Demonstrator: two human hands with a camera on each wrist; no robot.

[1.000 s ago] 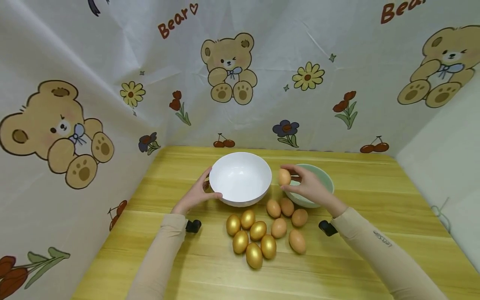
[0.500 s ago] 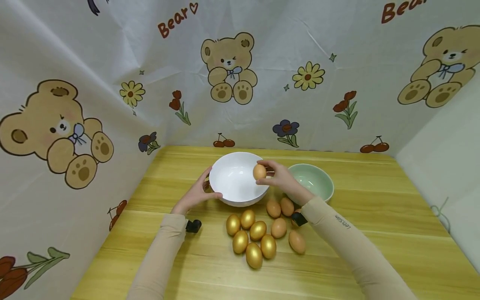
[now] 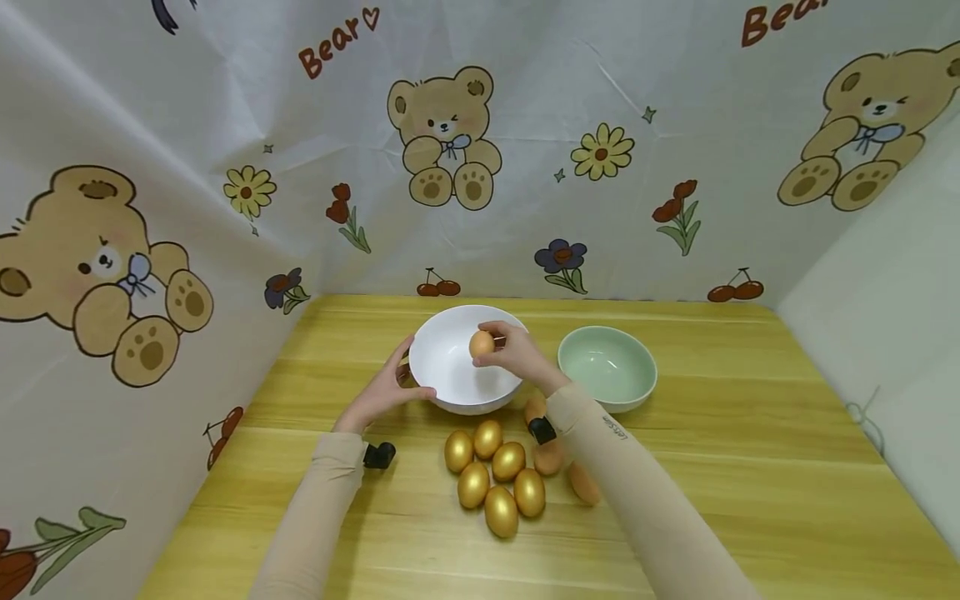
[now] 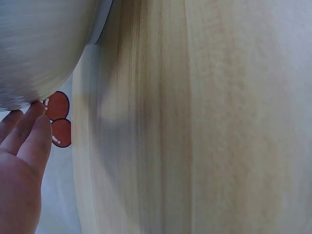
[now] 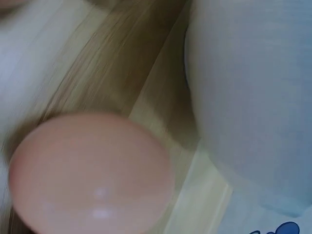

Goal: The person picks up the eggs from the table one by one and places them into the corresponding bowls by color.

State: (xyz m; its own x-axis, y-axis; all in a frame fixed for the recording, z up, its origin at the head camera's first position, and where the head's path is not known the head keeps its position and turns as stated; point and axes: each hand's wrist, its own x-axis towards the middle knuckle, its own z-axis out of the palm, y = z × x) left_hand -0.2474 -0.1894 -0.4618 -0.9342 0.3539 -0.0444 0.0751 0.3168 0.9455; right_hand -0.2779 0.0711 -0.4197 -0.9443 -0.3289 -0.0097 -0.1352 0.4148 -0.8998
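Note:
My right hand [image 3: 512, 357] pinches a brown egg [image 3: 481, 344] and holds it over the inside of the white bowl [image 3: 442, 379]. That egg [image 5: 92, 173] fills the lower left of the right wrist view, blurred, with the white bowl [image 5: 253, 97] beside it. At the bowl's left rim my left hand [image 3: 386, 392] grips, thumb on the front edge. In the left wrist view its fingers [image 4: 24, 141] touch the bowl's [image 4: 44, 44] outer wall.
A pale green bowl [image 3: 607, 367] stands right of the white one. Several gold eggs [image 3: 495, 475] lie in a cluster on the wooden table [image 3: 750, 467], with brown eggs [image 3: 581, 483] partly hidden under my right forearm. Bear-print cloth walls [image 3: 187, 208] close in the left, back and right.
My right hand carried the brown egg leftward from in front of the green bowl to over the white bowl. The left hand kept its hold on the rim.

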